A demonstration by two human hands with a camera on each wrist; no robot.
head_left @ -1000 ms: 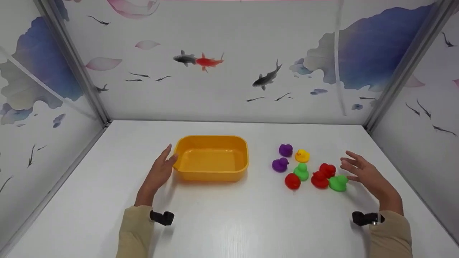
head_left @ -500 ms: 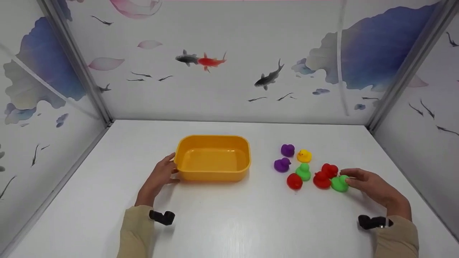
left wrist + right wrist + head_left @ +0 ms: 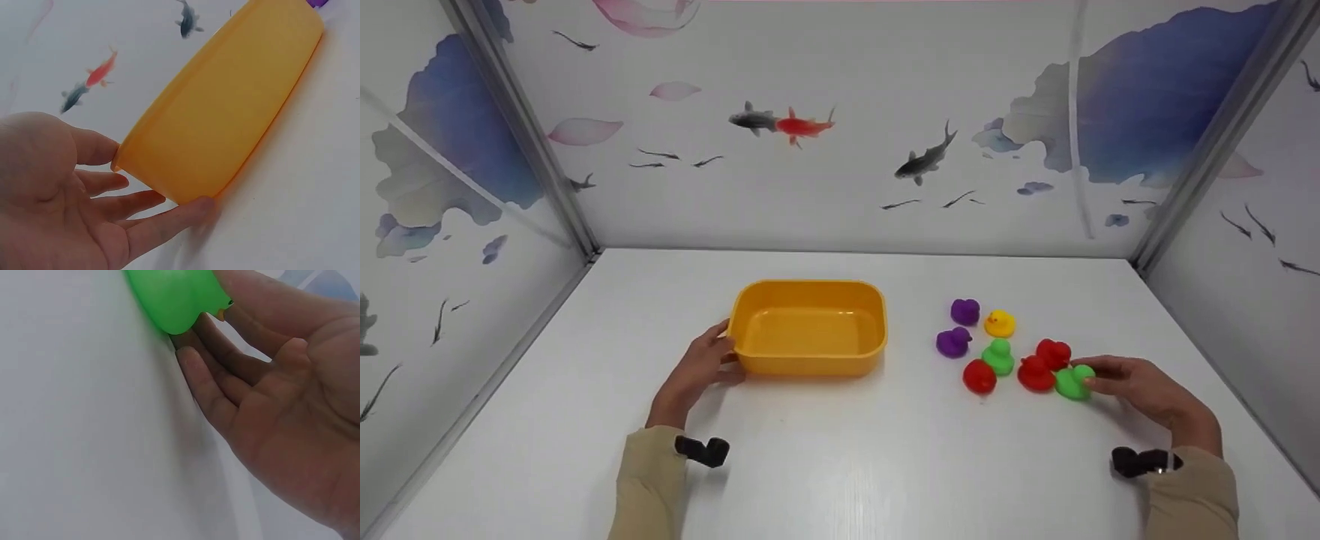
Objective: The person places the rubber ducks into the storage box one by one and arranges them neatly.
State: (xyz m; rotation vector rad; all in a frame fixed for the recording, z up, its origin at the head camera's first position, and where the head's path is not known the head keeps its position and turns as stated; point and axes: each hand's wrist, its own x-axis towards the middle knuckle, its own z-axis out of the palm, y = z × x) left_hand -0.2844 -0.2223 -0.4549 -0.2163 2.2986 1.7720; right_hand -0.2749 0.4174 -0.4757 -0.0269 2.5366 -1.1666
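Observation:
My left hand (image 3: 703, 366) is at the left end of a yellow plastic basin (image 3: 810, 366). In the left wrist view, the thumb meets the basin's rim, and the fairly straight fingers (image 3: 163, 225) reach to the end wall and lower edge. On the right, my right hand (image 3: 1144, 390) holds a green rubber duck (image 3: 1072, 382) between thumb and fingers, low at the tabletop. The right wrist view shows the green duck's underside (image 3: 174, 304), with the thumb on one side and bent fingers behind. Touching this duck's left side in the head view are two red ducks (image 3: 1036, 374).
Left of the held duck lie another red duck (image 3: 979, 376), a second green duck (image 3: 998, 358), a yellow duck (image 3: 1000, 324) and two purple ducks (image 3: 954, 343). White panels with painted fish (image 3: 926, 156) enclose the white table (image 3: 840, 465) at the back and sides.
My right hand has come down to the green duck and closed its fingers around it. My left hand has brought its fingers against the basin's end. The basin has kept its place.

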